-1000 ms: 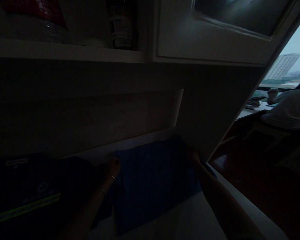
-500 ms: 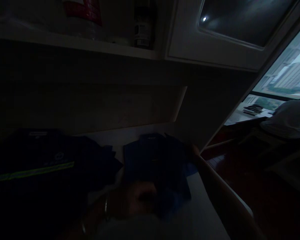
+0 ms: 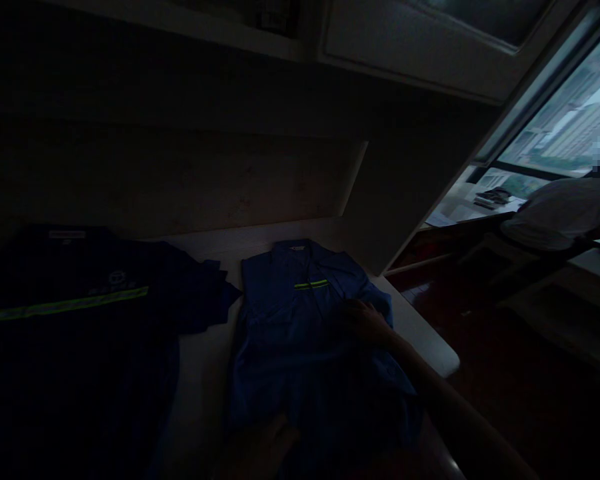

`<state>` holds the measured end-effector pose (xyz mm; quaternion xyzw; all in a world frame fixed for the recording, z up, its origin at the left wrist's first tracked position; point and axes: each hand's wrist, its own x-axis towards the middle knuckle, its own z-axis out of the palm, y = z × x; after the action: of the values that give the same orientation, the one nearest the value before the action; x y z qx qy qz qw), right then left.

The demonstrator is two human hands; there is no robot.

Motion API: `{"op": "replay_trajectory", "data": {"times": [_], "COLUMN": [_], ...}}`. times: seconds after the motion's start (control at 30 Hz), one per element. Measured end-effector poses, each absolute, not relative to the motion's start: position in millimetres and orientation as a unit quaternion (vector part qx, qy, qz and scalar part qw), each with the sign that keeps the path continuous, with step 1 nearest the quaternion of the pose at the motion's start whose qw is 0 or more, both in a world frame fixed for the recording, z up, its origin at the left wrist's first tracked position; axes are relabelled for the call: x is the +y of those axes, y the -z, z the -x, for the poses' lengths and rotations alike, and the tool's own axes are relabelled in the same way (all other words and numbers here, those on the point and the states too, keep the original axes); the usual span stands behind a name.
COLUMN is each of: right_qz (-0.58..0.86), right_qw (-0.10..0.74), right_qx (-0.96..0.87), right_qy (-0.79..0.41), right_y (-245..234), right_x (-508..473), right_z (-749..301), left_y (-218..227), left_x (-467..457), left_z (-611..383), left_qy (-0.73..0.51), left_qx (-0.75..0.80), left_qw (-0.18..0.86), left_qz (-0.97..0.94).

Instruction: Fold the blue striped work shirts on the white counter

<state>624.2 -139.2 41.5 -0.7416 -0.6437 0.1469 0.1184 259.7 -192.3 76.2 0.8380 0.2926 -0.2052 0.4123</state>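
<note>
A blue work jacket [image 3: 275, 347] with a collar and a short yellow-green stripe lies front up on the pale tabletop. My right hand [image 3: 365, 321] rests on its right chest area, fingers stretched out over the cloth. Low in the view, my left hand [image 3: 265, 443] is at the jacket's lower left part, fingers bent onto the fabric; the deep shadow hides most of it. Left of the jacket is a dark navy work shirt [image 3: 105, 327] with a pale chest logo and a long yellow-green reflective band, spread flat and touched by neither hand.
Over the tabletop [image 3: 200, 387] hangs a shelf [image 3: 230, 37] with a dark bottle-like item, beside a cabinet door [image 3: 410, 53]. At right are the table's rounded corner, a reddish floor [image 3: 430, 293], a window and a person in a pale top [image 3: 565, 210].
The blue jacket's lower part, bunched before, now spreads down toward me and its stripe shows. My left hand moved down; my right hand came from the far right edge onto its chest.
</note>
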Motion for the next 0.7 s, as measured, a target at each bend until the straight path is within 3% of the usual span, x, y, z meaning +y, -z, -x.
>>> {"op": "replay_trajectory", "data": {"times": [0.1, 0.23, 0.43, 0.7], "right_qz": [0.707, 0.754, 0.814, 0.848], "right_qw": [0.132, 0.204, 0.274, 0.417], "right_qx": [-0.683, -0.618, -0.485, -0.242], "right_qy": [-0.132, -0.088, -0.166, -0.219], "right_y": [-44.0, -47.9, -32.8, -41.7], "right_x": [-163.7, -228.2, -325.9, -371.8], "right_z": [-623.8, -627.4, -603.8, -625.8], "left_y": [-67.1, -72.5, -83.6, -87.1], "left_x": [-203.7, -219.7, -239.1, -252.3], "left_z": [-250.4, -232.4, -221.7, -209.9], "left_qy": [0.176, 0.205, 0.288, 0.198], "left_qx": [0.332, 0.372, 0.420, 0.419], "left_qw": [0.331, 0.307, 0.309, 0.381], "left_qz": [-0.865, -0.852, -0.803, -0.800]}}
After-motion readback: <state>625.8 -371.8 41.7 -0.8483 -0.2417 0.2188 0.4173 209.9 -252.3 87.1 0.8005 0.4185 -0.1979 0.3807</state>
